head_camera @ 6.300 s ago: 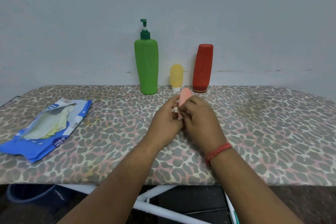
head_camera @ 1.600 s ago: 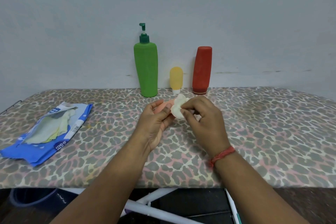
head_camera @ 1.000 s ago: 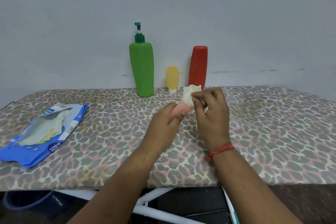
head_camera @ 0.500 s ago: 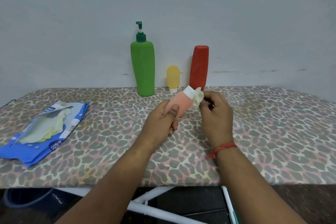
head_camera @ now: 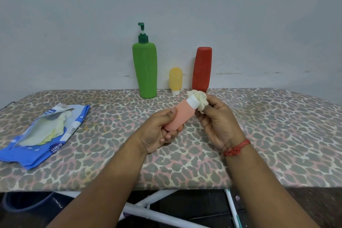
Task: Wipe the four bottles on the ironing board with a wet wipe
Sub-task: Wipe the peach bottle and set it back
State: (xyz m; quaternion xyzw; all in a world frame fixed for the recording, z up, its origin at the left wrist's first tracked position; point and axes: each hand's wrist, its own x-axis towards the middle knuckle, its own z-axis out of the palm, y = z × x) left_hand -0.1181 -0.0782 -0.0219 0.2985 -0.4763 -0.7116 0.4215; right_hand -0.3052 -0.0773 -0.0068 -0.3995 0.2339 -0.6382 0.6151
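Note:
My left hand [head_camera: 159, 131] grips a small pink bottle [head_camera: 180, 114] by its base, tilted with its white cap pointing up and to the right. My right hand [head_camera: 216, 118] pinches a crumpled pale wet wipe [head_camera: 200, 100] against that cap. At the back of the ironing board [head_camera: 277, 135], by the wall, stand a tall green pump bottle [head_camera: 146, 68], a small yellow bottle [head_camera: 175, 80] and a red bottle [head_camera: 202, 68].
An opened blue pack of wet wipes [head_camera: 44, 133] lies on the left of the leopard-print board. White frame legs [head_camera: 157, 213] and a dark blue tub [head_camera: 24, 201] show under the front edge.
The pink bottle has been turned so its cap end points to the right. The wipe has moved from the bottle's body to the white cap.

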